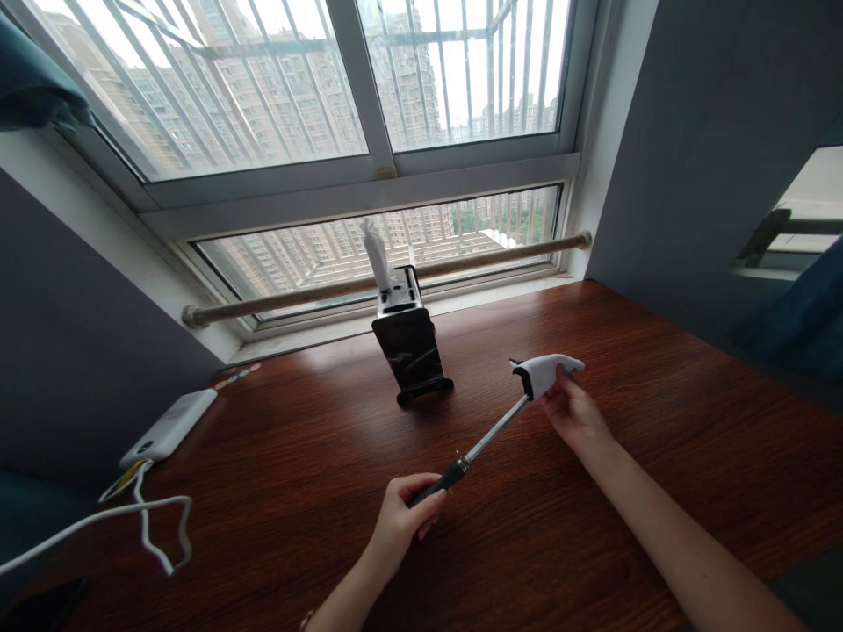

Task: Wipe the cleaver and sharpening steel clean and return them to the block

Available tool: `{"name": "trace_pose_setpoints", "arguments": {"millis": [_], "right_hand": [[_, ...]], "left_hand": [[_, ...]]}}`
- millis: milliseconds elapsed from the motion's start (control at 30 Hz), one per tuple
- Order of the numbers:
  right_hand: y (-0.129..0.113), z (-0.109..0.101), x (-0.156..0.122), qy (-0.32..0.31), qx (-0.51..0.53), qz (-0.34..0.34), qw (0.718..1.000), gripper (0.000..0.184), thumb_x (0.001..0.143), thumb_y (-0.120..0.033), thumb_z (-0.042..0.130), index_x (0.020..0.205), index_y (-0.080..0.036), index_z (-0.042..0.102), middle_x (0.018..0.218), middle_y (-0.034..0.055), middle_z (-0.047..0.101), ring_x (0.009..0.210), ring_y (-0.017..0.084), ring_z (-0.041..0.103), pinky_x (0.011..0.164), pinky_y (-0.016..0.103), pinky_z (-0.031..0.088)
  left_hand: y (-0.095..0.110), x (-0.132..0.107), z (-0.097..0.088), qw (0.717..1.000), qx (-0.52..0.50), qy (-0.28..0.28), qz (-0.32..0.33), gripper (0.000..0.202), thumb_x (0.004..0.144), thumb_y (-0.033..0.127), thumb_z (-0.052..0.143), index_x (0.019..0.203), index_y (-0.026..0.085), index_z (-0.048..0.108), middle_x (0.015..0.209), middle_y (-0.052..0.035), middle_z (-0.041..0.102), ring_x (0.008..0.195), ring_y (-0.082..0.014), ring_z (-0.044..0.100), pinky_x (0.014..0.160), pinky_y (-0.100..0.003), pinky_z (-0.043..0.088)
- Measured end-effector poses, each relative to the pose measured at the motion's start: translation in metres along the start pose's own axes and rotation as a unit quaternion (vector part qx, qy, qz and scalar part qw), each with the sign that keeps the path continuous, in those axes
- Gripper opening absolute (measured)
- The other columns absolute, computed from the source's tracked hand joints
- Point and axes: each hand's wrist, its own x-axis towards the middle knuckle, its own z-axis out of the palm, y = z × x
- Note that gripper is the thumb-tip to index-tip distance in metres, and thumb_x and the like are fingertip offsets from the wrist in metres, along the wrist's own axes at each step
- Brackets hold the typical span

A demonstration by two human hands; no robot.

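Over the brown wooden table (625,369) two bare hands hold one long thin tool. The left hand (405,518) is closed around the black handle (435,487) of the tool, low and near the middle of the view. From the handle a shiny metal rod (493,430) runs up and to the right, tilted, above the table top. At the far end of the rod sits a small black head, and a white cloth (546,370) is pulled over it. The right hand (574,411) pinches the white cloth with its fingers curled onto it, just under the cloth's right side. Behind the tool, well apart from both hands, a dark tissue box (409,344) stands upright on the table, and a white tissue (377,254) sticks up out of its top. Far to the left, near the wall, a white power bank (169,427) lies flat on the table. A white cable (141,518) loops away from it toward the left edge. At the back a big window (277,105) shows tall buildings outside, and a round rail (474,262) runs along the window's low part.
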Motion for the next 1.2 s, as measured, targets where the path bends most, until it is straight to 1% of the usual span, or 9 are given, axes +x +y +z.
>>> {"name": "trace_pose_setpoints", "arguments": {"millis": [167, 300, 433, 600, 733, 833, 900, 1033, 1200], "right_hand": [[-0.004, 0.001, 0.002, 0.005, 0.006, 0.000, 1.000, 0.009, 0.085, -0.012, 0.057, 0.085, -0.016, 0.065, 0.083, 0.0020, 0.070, 0.078, 0.013, 0.066, 0.071, 0.024, 0.057], [-0.012, -0.002, 0.009, 0.028, 0.019, -0.038, 0.999, 0.007, 0.082, -0.013, 0.061, 0.083, -0.019, 0.064, 0.082, -0.0005, 0.070, 0.078, 0.011, 0.066, 0.073, 0.021, 0.056], [-0.020, -0.002, 0.012, 0.037, 0.026, -0.038, 0.998, 0.008, 0.085, -0.014, 0.058, 0.083, -0.018, 0.065, 0.083, -0.0003, 0.070, 0.079, 0.010, 0.066, 0.075, 0.021, 0.056], [-0.030, 0.004, 0.010, 0.027, 0.019, -0.027, 0.999, 0.016, 0.086, -0.013, 0.053, 0.077, -0.018, 0.065, 0.082, -0.0010, 0.070, 0.078, 0.008, 0.066, 0.074, 0.017, 0.055], [-0.018, 0.007, 0.000, -0.050, -0.035, -0.036, 0.997, 0.007, 0.077, -0.014, 0.065, 0.081, -0.019, 0.066, 0.087, -0.0005, 0.070, 0.082, 0.011, 0.066, 0.076, 0.020, 0.054], [0.001, 0.006, -0.013, -0.127, -0.094, -0.003, 0.988, 0.017, 0.068, -0.014, 0.074, 0.084, -0.018, 0.067, 0.088, 0.0011, 0.070, 0.082, 0.013, 0.065, 0.074, 0.022, 0.054], [0.014, 0.005, -0.022, -0.151, -0.114, 0.033, 0.981, 0.020, 0.065, -0.014, 0.076, 0.083, -0.018, 0.068, 0.085, 0.0008, 0.070, 0.078, 0.013, 0.065, 0.070, 0.021, 0.054], [0.027, 0.002, -0.027, -0.136, -0.121, 0.077, 0.980, 0.019, 0.064, -0.016, 0.077, 0.080, -0.017, 0.067, 0.082, 0.0007, 0.070, 0.075, 0.014, 0.065, 0.068, 0.023, 0.055], [0.014, 0.003, -0.014, -0.076, -0.075, 0.039, 0.994, 0.016, 0.067, -0.017, 0.075, 0.080, -0.018, 0.066, 0.082, 0.0001, 0.070, 0.075, 0.013, 0.066, 0.069, 0.023, 0.056]], "left_hand": [[0.001, -0.001, 0.000, 1.000, 0.000, 0.002, 0.005, 0.030, 0.071, 0.036, 0.067, 0.076, 0.006, 0.067, 0.044, 0.0022, 0.044, 0.035, -0.0040, 0.031, 0.035, -0.018, 0.019], [0.003, -0.002, 0.002, 1.000, 0.007, -0.001, 0.000, 0.030, 0.070, 0.036, 0.067, 0.076, 0.006, 0.068, 0.044, 0.0020, 0.044, 0.034, -0.0040, 0.031, 0.035, -0.019, 0.018], [0.003, -0.003, 0.001, 1.000, 0.001, -0.001, 0.005, 0.030, 0.070, 0.035, 0.068, 0.075, 0.006, 0.068, 0.044, 0.0017, 0.045, 0.035, -0.0043, 0.031, 0.036, -0.019, 0.017], [0.000, -0.005, -0.002, 0.998, -0.052, 0.033, 0.013, 0.030, 0.067, 0.034, 0.070, 0.081, 0.008, 0.069, 0.046, 0.0001, 0.049, 0.037, -0.0049, 0.033, 0.037, -0.019, 0.019], [0.001, -0.004, -0.003, 0.992, -0.113, 0.048, 0.019, 0.027, 0.066, 0.034, 0.071, 0.077, 0.009, 0.071, 0.052, -0.0012, 0.052, 0.039, -0.0041, 0.033, 0.037, -0.019, 0.019], [-0.001, -0.003, -0.003, 0.993, -0.106, 0.047, 0.011, 0.027, 0.066, 0.034, 0.071, 0.078, 0.010, 0.070, 0.054, -0.0017, 0.053, 0.039, -0.0040, 0.034, 0.036, -0.019, 0.020], [-0.002, -0.002, -0.003, 0.997, -0.067, 0.024, 0.004, 0.028, 0.069, 0.035, 0.070, 0.078, 0.009, 0.070, 0.050, -0.0004, 0.050, 0.038, -0.0046, 0.034, 0.036, -0.019, 0.021], [-0.001, -0.001, -0.003, 1.000, -0.008, 0.002, 0.003, 0.031, 0.071, 0.038, 0.067, 0.077, 0.007, 0.068, 0.046, 0.0016, 0.045, 0.036, -0.0047, 0.033, 0.036, -0.020, 0.021], [0.000, -0.001, -0.001, 1.000, -0.007, 0.001, -0.003, 0.032, 0.071, 0.038, 0.067, 0.077, 0.007, 0.067, 0.045, 0.0013, 0.046, 0.035, -0.0049, 0.032, 0.036, -0.020, 0.020]]}}
